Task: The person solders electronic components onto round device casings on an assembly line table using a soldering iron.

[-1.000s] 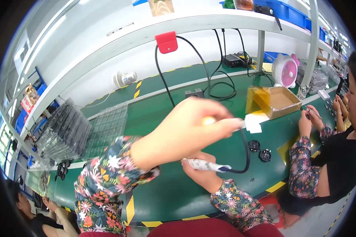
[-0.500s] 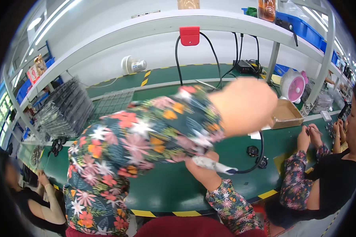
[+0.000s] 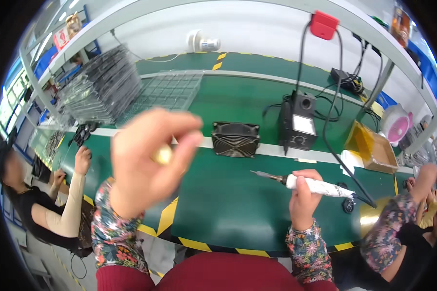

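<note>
In my right hand [image 3: 304, 199] is a soldering iron [image 3: 320, 186], gripped by its white wrapped handle. Its thin metal tip points left over the green table [image 3: 238, 213], and a dark cord trails from its other end. My left hand [image 3: 153, 160] is raised at the left, blurred by motion, fingers curled with thumb and forefinger close together. A small gold-coloured thing [image 3: 163, 155] shows inside the curl, too smeared to name. Beyond the hands stand a black fan [image 3: 235, 140] with a wire guard and a black soldering station [image 3: 298, 128] with a dial.
Stacked clear plastic trays [image 3: 99, 89] stand far left. An open cardboard box [image 3: 374, 148] and a pink-and-white fan [image 3: 397, 124] are at the right. Small black round parts [image 3: 348, 205] lie beyond the iron's handle. A person [image 3: 58, 208] works at left, another [image 3: 393, 233] at right.
My left arm, stretched across to the right before, has drawn back to the left. The soldering iron's tip, hidden earlier, now shows, and my right hand sits farther right. The view has turned leftward.
</note>
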